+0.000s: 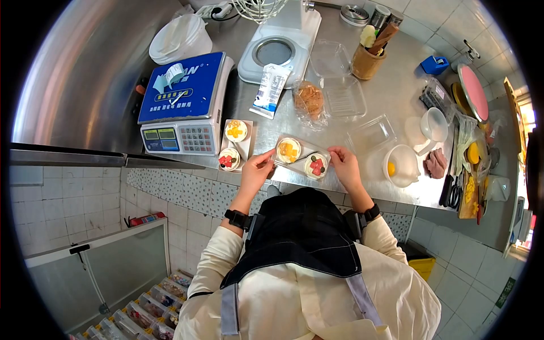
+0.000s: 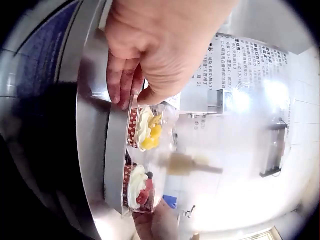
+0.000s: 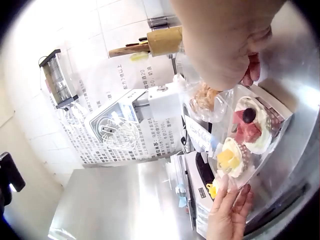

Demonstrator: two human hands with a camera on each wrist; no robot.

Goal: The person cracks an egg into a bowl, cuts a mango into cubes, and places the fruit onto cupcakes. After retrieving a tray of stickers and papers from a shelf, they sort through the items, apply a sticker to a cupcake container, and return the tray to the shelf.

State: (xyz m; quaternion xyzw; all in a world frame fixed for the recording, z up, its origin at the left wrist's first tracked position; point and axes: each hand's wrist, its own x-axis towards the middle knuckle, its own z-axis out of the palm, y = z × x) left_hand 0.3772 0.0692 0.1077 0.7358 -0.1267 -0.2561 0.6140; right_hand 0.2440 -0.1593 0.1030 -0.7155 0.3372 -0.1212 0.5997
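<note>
A shallow clear plastic box [image 1: 304,154] holds two cream-topped cupcakes at the table's front edge. The left cupcake [image 1: 289,149] carries yellow fruit pieces; the right one [image 1: 315,166] has red fruit and a dark berry. At the box's left end, my left hand [image 1: 258,170] pinches its edge between thumb and fingers, also seen up close in the left wrist view. My right hand [image 1: 345,165] grips the opposite end. Red dotted paper cups [image 2: 133,127] show through the box's side. Left of my left hand lies a similar box with two more cupcakes [image 1: 236,130].
A blue-topped scale [image 1: 184,93] stands at the left, a white mixer [image 1: 283,45] at the back. Behind the box lie a white-and-blue packet [image 1: 271,90], a bagged brown bread [image 1: 309,101] and open clear containers [image 1: 343,96]. A bowl with a yolk [image 1: 401,165] sits right.
</note>
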